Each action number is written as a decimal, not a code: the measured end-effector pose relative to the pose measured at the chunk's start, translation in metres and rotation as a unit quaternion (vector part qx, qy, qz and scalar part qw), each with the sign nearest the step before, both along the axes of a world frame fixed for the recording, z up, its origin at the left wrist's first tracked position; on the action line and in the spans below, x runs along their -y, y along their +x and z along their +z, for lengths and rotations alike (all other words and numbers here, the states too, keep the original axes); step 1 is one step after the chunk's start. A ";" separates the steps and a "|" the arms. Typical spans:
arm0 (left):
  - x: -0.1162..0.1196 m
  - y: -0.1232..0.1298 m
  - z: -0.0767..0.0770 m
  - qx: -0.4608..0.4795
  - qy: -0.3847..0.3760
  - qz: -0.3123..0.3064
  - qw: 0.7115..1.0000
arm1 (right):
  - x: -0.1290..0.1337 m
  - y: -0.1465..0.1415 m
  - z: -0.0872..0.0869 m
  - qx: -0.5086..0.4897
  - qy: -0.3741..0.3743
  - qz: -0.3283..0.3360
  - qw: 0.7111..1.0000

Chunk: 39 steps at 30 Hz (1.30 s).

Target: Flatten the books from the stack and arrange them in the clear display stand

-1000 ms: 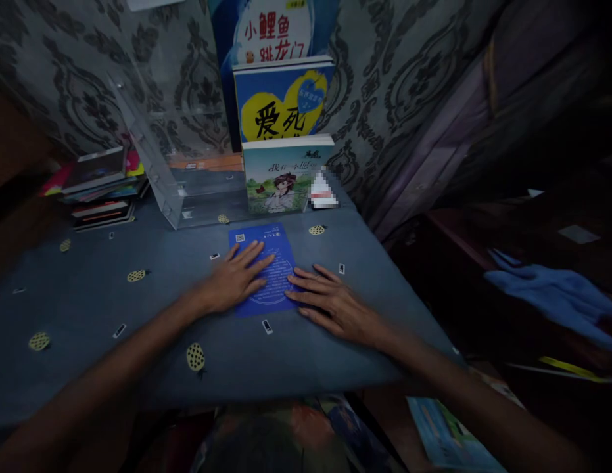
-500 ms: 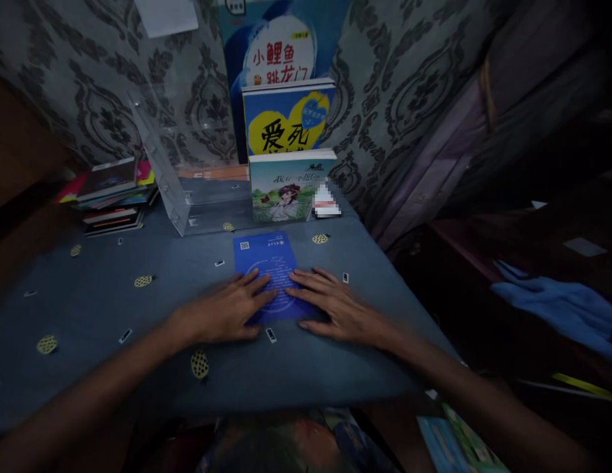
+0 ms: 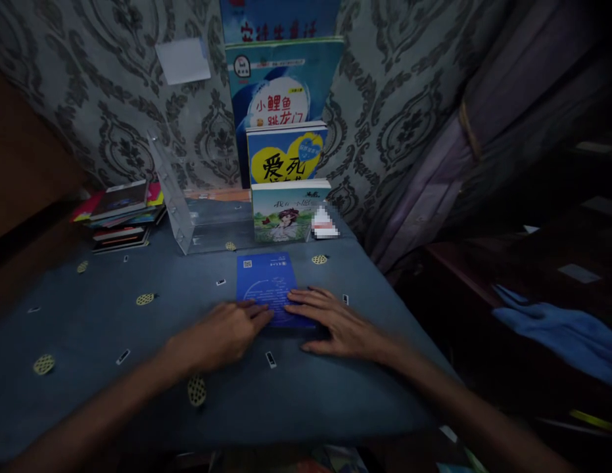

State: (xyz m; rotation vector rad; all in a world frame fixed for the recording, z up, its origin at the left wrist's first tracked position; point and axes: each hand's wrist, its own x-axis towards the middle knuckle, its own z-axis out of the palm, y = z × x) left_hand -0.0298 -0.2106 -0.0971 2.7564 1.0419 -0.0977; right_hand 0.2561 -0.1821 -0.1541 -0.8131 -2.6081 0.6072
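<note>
A blue book (image 3: 263,269) with white print and a QR code lies flat on the cloth-covered table in front of me. My left hand (image 3: 225,335) is at its lower left edge, fingers curled in, with two fingertips on the cover. The left thumb is hidden, and the book does not look raised. My right hand (image 3: 330,322) rests open on the book's right side, fingers stretched across the cover and thumb apart near the lower edge.
Behind the book, a clear acrylic rack (image 3: 175,203) holds several upright books, the front one a green storybook (image 3: 281,213). A pile of books (image 3: 123,210) sits at the back left. Beyond the table's right edge lies a blue cloth (image 3: 557,332).
My left hand has slid back toward the book's lower left edge and its spread fingers have curled in. My right hand stays on the cover. The view has tilted up slightly.
</note>
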 end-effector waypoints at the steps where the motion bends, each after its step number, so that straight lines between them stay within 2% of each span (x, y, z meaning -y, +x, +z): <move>1: -0.003 -0.005 0.003 0.038 -0.010 0.016 0.999 | -0.003 0.000 -0.002 -0.015 -0.002 -0.010 1.000; 3: -0.011 -0.015 0.009 0.130 -0.029 0.060 0.989 | -0.012 -0.002 -0.003 -0.057 -0.004 -0.039 0.998; 5: -0.020 -0.022 0.012 0.239 -0.050 0.118 0.963 | -0.022 -0.007 -0.001 -0.097 -0.016 -0.070 0.993; 8: -0.037 -0.028 0.010 0.403 -0.081 0.208 0.887 | -0.037 -0.018 0.006 -0.135 -0.028 -0.094 0.986; 10: -0.050 -0.030 0.003 0.485 -0.099 0.253 0.831 | -0.045 -0.029 0.009 -0.154 -0.022 -0.101 0.983; 13: -0.067 -0.033 -0.015 0.558 -0.137 0.299 0.762 | -0.056 -0.045 0.007 -0.189 -0.027 -0.124 0.974; 15: -0.076 -0.036 -0.029 0.581 -0.159 0.323 0.730 | -0.062 -0.056 0.003 -0.229 -0.044 -0.155 0.960; 16: -0.080 -0.038 -0.036 0.582 -0.166 0.332 0.724 | -0.065 -0.061 0.002 -0.250 -0.045 -0.168 0.952; 20: -0.089 -0.040 -0.053 0.558 -0.162 0.338 0.741 | -0.070 -0.076 0.006 -0.287 -0.005 -0.185 0.940; 27: -0.095 -0.025 -0.051 0.579 -0.095 0.356 0.727 | -0.069 -0.078 0.008 -0.299 0.054 -0.198 0.932; 33: -0.110 0.004 -0.037 0.589 -0.037 0.280 0.757 | -0.086 -0.062 0.012 -0.340 0.090 -0.259 0.900; 36: -0.123 0.017 -0.023 0.608 -0.012 0.209 0.766 | -0.098 -0.053 0.022 -0.358 0.113 -0.277 0.884; 39: -0.134 0.026 -0.006 0.607 0.037 0.170 0.776 | -0.109 -0.047 0.036 -0.392 0.132 -0.275 0.868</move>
